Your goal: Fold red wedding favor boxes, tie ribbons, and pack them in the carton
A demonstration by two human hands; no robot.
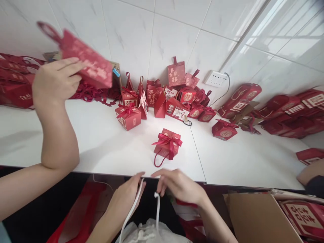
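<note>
On the white table near its front edge is a red gift box [165, 148] with a ribbon bow and a rope handle. My left hand [130, 190] is at the table edge just below it, fingers stretched forward and apart, holding nothing I can see. Opposite it, my right hand [179, 185] has its index finger extended and the others loosely bent, with nothing visible in them. Neither hand touches the box. White drawstrings [158, 209] from my clothing hang in front of the hands; one passes over the left fingers, and a knotted end hangs near the right fingertips.
From the left, another person's hand [57, 79] lifts a red loop-handled box [86, 60]. Several finished-looking red boxes [153, 98] stand along the wall beside a power strip [216, 78]. A cardboard carton [258, 216] is at the lower right, and another person's arm [312, 172] at the right edge.
</note>
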